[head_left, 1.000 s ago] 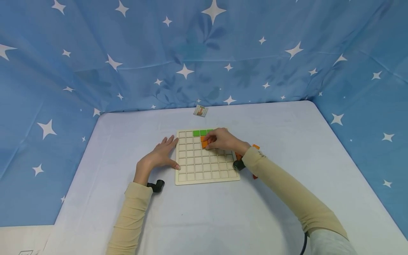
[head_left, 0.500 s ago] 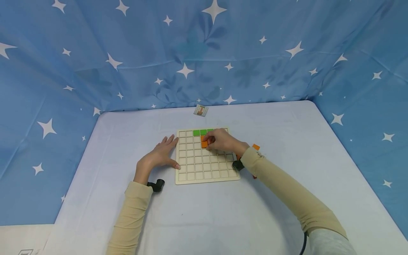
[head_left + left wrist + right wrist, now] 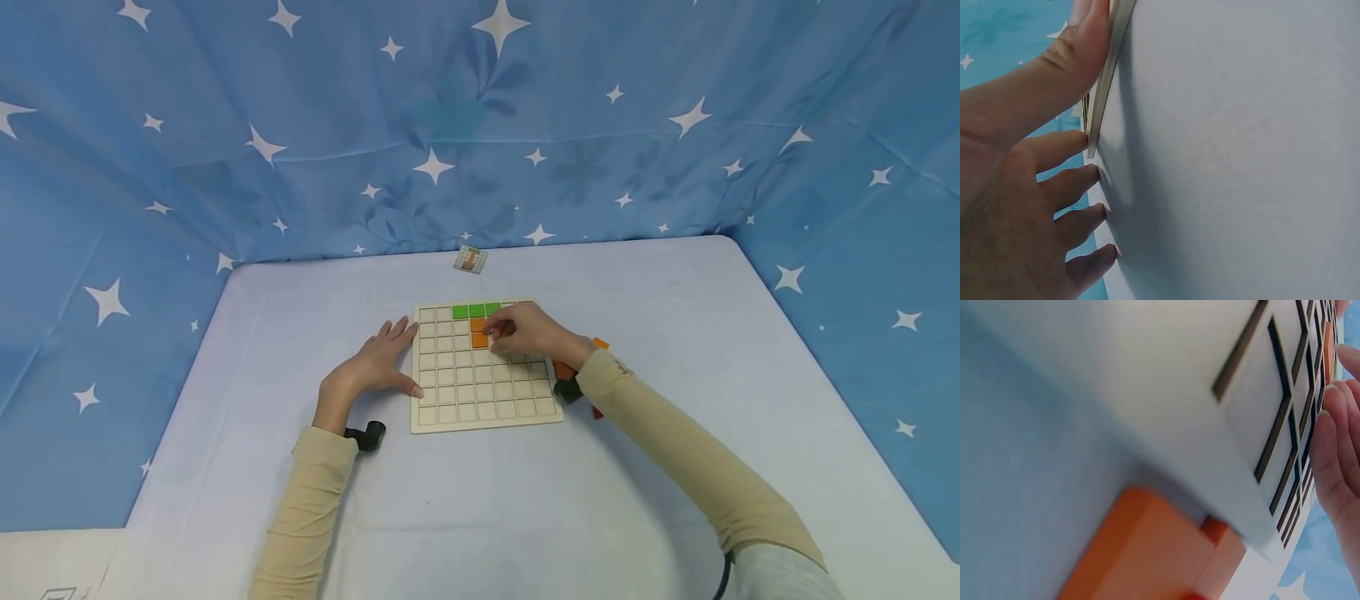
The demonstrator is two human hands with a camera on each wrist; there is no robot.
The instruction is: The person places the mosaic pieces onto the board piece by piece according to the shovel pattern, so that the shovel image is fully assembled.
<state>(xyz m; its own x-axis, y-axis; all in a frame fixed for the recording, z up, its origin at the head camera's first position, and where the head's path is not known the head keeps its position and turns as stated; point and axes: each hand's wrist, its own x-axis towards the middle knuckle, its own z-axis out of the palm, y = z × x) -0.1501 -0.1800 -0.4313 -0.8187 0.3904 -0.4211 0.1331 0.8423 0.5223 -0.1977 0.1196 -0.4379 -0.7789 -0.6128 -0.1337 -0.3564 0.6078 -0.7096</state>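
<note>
A pale wooden grid board (image 3: 467, 412) lies on the white table. Three green squares (image 3: 477, 311) show in its top row, with two orange squares (image 3: 479, 340) stacked below the middle one. My left hand (image 3: 372, 364) is spread along the board's left side; in the left wrist view its thumb (image 3: 1079, 53) lies against the board's edge (image 3: 1105, 87). Over the upper board, my right hand (image 3: 531, 331) has thumb and index fingertips just right of the orange squares. Its fingers (image 3: 1335, 444) look relaxed and nearly straight in the right wrist view, with no piece visible between them.
Orange blocks (image 3: 1147, 550) lie beside the board's right edge, partly under my right wrist. A red piece (image 3: 597, 412) peeks out below the right forearm. A small patterned card (image 3: 470, 258) is behind the board, near the blue star-print curtain (image 3: 435, 167).
My right fingertips have shifted slightly right, away from the orange squares, which show more fully now. The left hand stays in the same place on the board's edge.
</note>
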